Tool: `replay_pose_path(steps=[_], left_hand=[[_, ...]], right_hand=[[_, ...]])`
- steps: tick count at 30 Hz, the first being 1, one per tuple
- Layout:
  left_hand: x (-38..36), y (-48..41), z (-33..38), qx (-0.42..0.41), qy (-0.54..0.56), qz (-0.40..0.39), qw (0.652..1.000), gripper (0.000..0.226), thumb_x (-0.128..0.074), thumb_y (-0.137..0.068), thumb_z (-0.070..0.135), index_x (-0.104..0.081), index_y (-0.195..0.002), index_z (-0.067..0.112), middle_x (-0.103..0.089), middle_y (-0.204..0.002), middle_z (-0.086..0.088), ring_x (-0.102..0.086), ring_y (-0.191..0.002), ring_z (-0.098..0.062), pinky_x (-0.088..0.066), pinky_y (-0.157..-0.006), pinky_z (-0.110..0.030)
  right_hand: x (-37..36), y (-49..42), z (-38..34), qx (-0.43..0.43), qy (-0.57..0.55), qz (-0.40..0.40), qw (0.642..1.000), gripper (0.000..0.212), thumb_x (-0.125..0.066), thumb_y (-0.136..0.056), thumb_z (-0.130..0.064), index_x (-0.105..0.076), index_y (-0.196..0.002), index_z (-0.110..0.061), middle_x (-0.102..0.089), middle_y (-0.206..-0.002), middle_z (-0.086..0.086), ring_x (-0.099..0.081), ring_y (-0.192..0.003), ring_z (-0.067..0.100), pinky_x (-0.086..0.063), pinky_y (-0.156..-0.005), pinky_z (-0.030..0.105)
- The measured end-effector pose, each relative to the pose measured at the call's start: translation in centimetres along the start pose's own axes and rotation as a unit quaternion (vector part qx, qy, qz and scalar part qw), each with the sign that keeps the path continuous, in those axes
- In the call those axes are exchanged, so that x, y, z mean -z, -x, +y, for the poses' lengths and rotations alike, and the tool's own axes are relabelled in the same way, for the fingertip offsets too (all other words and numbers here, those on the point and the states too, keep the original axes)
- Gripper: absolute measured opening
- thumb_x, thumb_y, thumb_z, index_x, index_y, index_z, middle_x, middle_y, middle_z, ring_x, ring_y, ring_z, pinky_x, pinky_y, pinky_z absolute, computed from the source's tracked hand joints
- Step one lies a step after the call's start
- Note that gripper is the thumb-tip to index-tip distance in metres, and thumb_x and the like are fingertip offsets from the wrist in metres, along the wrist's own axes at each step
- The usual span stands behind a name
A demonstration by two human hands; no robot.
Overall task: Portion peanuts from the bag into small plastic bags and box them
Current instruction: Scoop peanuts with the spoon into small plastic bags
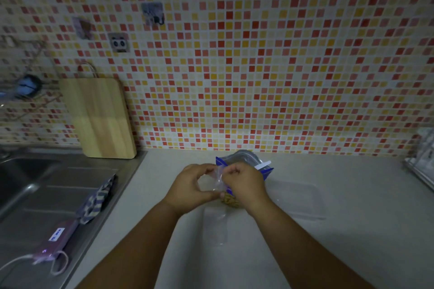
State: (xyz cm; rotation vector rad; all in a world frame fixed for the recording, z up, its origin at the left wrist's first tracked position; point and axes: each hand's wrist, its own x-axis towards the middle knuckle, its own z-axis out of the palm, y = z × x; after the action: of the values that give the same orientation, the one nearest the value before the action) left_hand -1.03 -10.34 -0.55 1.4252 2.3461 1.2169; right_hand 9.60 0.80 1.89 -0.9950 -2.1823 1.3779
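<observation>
My left hand and my right hand both pinch the top of a small clear plastic bag held above the white counter. Peanuts fill its bottom, showing under my right hand. Behind the hands stands the blue and silver peanut bag, its mouth open toward me. A clear plastic box lies on the counter to the right. Flat empty small plastic bags rest on the counter below the hands.
A steel sink and drainboard fill the left, with a striped cloth and a purple device with a cable on it. A wooden cutting board leans on the tiled wall. A wire rack sits at the right edge.
</observation>
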Motion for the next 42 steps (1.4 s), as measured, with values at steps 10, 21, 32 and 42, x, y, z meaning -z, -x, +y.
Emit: replay_pose_path(steps=[10,21,32,42], left_hand=[[0.1,-3.5,0.2,-0.071,-0.021,-0.034,0.997,0.055,-0.079,-0.061,0.043,-0.063,-0.113,0.034,-0.067,-0.104,0.016,-0.059,-0.094,-0.002,-0.049,-0.083,-0.021],[1.0,-6.4,-0.9,-0.013,0.043,-0.07,0.997,0.034,-0.079,-0.07,0.031,-0.066,-0.101,0.028,-0.068,-0.101,0.011,-0.061,-0.091,-0.008,-0.049,-0.071,-0.02],[0.5,-7.9,-1.0,0.036,0.075,-0.088,0.993,0.033,-0.078,-0.073,0.027,-0.066,-0.103,0.022,-0.068,-0.101,0.008,-0.061,-0.091,-0.008,-0.043,-0.065,-0.01],[0.3,-8.1,-1.2,0.06,0.114,-0.108,0.986,0.031,-0.079,-0.072,0.022,-0.065,-0.1,0.023,-0.068,-0.101,0.005,-0.062,-0.098,-0.009,-0.052,-0.074,-0.018]], right_hand=[[1.6,-1.6,-1.6,0.032,0.028,0.024,0.999,0.021,-0.06,-0.087,-0.018,-0.065,-0.067,-0.019,-0.069,-0.083,0.005,-0.06,-0.08,0.017,-0.047,-0.069,0.022],[4.3,-5.3,0.0,0.077,0.461,0.02,0.884,0.03,-0.047,-0.093,-0.025,-0.064,-0.117,-0.02,-0.059,-0.116,0.007,-0.048,-0.114,0.027,-0.044,-0.089,0.033],[3.9,-6.3,-0.7,0.082,0.619,-0.023,0.781,0.041,-0.051,-0.092,-0.026,-0.049,-0.131,-0.014,-0.047,-0.134,0.011,-0.037,-0.129,0.031,-0.027,-0.108,0.041],[3.1,-5.6,-3.8,-0.109,0.424,-0.136,0.889,0.051,-0.054,-0.092,-0.028,-0.041,-0.135,-0.005,-0.044,-0.137,0.015,-0.045,-0.127,0.029,-0.039,-0.105,0.036]])
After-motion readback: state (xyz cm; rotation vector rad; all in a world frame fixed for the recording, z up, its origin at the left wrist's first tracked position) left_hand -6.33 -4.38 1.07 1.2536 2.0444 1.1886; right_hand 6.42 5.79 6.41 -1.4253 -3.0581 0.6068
